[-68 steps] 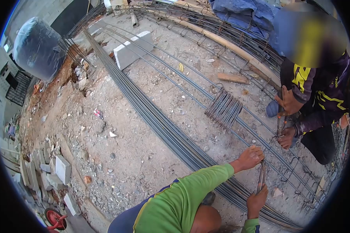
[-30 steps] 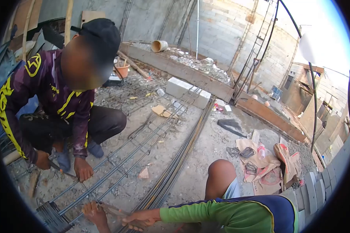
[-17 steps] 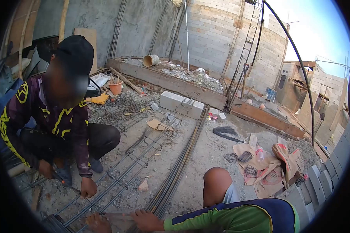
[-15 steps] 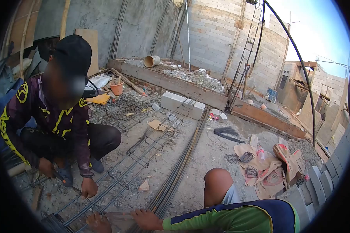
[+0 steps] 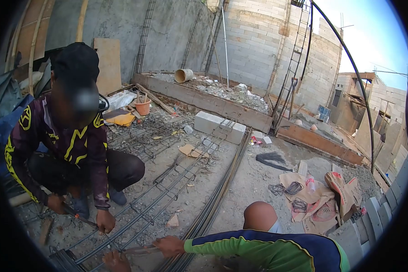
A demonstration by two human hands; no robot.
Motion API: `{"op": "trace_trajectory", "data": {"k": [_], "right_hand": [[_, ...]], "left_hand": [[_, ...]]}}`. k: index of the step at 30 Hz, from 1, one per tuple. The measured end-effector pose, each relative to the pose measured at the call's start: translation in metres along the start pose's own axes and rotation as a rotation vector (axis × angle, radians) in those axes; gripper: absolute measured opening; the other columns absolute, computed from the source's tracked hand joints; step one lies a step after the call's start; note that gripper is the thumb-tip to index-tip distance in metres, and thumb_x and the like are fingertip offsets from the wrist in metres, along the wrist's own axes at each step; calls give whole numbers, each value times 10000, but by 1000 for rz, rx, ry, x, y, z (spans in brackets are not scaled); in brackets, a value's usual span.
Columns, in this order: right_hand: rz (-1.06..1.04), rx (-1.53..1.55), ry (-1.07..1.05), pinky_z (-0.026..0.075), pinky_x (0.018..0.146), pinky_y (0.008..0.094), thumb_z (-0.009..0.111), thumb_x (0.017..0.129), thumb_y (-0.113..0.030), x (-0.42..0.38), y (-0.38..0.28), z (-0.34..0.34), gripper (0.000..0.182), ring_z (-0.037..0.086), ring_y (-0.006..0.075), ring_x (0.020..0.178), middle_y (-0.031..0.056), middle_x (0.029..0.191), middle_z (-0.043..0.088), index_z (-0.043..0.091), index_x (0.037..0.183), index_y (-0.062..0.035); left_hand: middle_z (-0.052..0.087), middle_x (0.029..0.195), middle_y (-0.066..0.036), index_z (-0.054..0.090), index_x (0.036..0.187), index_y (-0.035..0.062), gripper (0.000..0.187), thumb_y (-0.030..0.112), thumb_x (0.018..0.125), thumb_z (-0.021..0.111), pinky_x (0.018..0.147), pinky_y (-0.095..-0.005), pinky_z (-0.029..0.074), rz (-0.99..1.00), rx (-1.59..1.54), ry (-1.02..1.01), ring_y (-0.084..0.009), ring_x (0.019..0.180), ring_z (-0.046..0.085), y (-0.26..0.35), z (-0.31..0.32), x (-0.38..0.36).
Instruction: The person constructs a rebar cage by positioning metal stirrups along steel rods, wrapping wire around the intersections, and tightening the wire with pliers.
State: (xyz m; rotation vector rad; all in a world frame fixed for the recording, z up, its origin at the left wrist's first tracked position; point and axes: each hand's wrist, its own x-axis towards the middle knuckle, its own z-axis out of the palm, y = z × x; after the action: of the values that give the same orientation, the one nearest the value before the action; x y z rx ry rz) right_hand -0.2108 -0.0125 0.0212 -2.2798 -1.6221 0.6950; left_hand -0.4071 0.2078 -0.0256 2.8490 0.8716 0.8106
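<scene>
My right hand is closed on the handles of a long pincer-like tool, whose head reaches the steel rebar cage at the lower left. Beside the tool's head, my left hand is low at the cage, fingers bent together; what they pinch is too small to tell. Across the cage squats a co-worker in a black cap, one hand on the bars and the other on a tool with an orange-marked handle. A bundle of loose rods runs beneath my right forearm.
A white block supports the cage's far end. Paper sacks, wire coils and dark wire strands lie right of the rods. An orange bucket stands at the back left. Grey blocks line the right edge.
The view has shifted slightly, so the surroundings sit lower and further right. My right hand and the tool have risen a little, and the co-worker's tool now reaches nearer the hand on the bars.
</scene>
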Motion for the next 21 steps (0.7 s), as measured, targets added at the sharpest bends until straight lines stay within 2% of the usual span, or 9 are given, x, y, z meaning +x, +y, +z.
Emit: {"op": "trace_trajectory", "data": {"k": [3,8,12,14,15,17,18,20,21], "right_hand": [[-26,-32,-15,518,838,538,595,818,-108,7,15,4,562,661,456,957,265,1092,640,515,1347,64],[-110,-90,-41,522,836,544,588,828,-119,12,20,-4,538,667,440,981,249,1093,653,524,1334,51],[-32,-42,24,530,835,545,596,841,-137,-2,-5,-8,513,671,436,998,242,1093,660,530,1320,36],[169,21,42,539,823,539,615,864,-182,-8,-21,-6,433,683,437,971,222,998,681,571,1255,1],[166,17,41,539,823,539,615,864,-182,-9,-31,-9,433,683,437,971,222,998,681,571,1255,1],[343,180,-153,545,810,531,627,888,-226,-14,-49,-16,364,700,427,931,196,881,681,601,1194,-29],[348,179,-152,545,810,531,627,888,-226,-10,-39,-2,364,700,427,931,196,881,681,601,1194,-29],[162,301,-248,545,764,506,616,911,-242,5,-8,40,293,687,402,795,146,712,617,621,1130,-48],[161,297,-249,545,764,506,616,911,-242,3,-11,35,293,687,402,795,146,712,617,621,1130,-48]], "left_hand": [[756,1095,-86,792,961,130,222,335,888,747,840,-478,530,45,8,96,-315,940,688,0,1,0],[759,1110,-85,794,968,122,229,326,868,768,877,-475,535,6,2,-4,-312,952,694,7,-12,5],[756,1135,-89,794,978,123,234,327,868,765,880,-476,534,22,-36,50,-311,969,692,1,-7,3],[753,1133,-100,790,1014,118,262,337,871,765,890,-481,530,14,-13,38,-321,984,688,1,-12,2],[753,1133,-100,790,1014,118,262,337,871,765,890,-481,530,10,-13,41,-321,984,688,1,-13,3],[748,1121,-117,783,1051,111,297,345,869,770,904,-493,522,-43,22,-81,-338,994,679,2,-15,2],[748,1121,-117,783,1051,111,297,345,869,770,904,-493,522,-41,18,-82,-338,994,679,3,-17,1],[743,1100,-132,778,1073,101,320,338,858,779,913,-507,514,-51,-58,-99,-354,992,673,3,-22,3],[743,1100,-132,778,1073,101,320,338,858,779,913,-507,514,-54,-59,-96,-354,992,673,2,-22,2]]}}
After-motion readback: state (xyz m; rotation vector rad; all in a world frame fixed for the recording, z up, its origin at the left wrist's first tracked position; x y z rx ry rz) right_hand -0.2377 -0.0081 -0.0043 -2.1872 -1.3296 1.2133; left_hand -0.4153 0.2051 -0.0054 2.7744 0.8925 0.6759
